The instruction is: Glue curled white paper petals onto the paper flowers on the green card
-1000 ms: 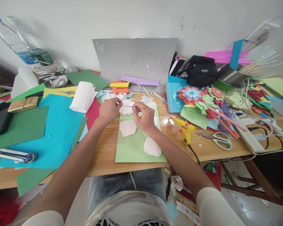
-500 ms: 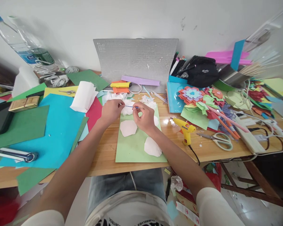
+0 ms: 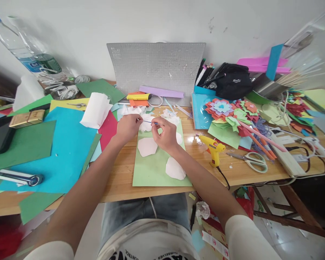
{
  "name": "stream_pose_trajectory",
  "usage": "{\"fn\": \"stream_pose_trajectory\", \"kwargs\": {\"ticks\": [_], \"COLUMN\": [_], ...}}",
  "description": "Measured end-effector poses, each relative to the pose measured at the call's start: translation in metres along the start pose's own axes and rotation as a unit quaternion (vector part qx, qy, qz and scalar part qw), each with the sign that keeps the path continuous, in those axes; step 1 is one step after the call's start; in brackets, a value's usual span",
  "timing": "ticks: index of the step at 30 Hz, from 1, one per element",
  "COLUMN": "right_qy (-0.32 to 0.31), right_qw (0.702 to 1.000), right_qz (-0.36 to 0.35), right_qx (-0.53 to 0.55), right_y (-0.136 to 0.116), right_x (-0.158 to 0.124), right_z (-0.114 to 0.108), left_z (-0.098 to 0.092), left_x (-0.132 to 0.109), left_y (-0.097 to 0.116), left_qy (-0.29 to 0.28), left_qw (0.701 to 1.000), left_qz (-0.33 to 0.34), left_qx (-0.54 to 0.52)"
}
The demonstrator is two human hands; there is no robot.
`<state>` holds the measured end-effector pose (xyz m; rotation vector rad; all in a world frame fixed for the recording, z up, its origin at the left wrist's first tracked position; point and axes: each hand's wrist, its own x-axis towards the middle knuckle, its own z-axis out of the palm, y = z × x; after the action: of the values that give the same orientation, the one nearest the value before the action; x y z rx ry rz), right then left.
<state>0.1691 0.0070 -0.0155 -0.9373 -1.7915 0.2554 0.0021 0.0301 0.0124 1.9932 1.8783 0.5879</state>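
Over the green sheet's [image 3: 151, 173] far end, I have the stick [image 3: 148, 122] gripped in the right hand [image 3: 165, 134]; from here I can't tell whether the left hand [image 3: 128, 127] pinches its tip.

Blue stick [image 3: 156, 123], white paper pieces [image 3: 147, 147], pale green sheet [image 3: 151, 171], yellow glue gun [image 3: 213, 146], grey gridded cutting mat [image 3: 157, 68]

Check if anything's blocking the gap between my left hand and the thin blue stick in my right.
Nothing visible does: the thin blue stick, pinched in your right hand, points toward your left hand's fingertips. White paper shows behind it, not across.
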Motion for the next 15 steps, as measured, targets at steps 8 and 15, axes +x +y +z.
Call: {"fn": "stream_pose_trajectory", "kwargs": {"ticks": [8, 15], "right_qy": [-0.022, -0.008], "right_qw": [0.999, 1.0], "right_qz": [0.014, 0.018], "right_qx": [-0.021, -0.01], "right_y": [0.0006, -0.001], "right_x": [-0.001, 0.0001], "right_z": [0.0002, -0.0008], "left_z": [0.0003, -0.0041], "left_x": [0.0002, 0.0024], "left_y": [-0.0005, -0.003], "left_qy": [-0.006, 0.033], "left_qw": [1.0, 0.999], "left_qz": [0.001, -0.002], "left_qx": [0.005, -0.006]}}
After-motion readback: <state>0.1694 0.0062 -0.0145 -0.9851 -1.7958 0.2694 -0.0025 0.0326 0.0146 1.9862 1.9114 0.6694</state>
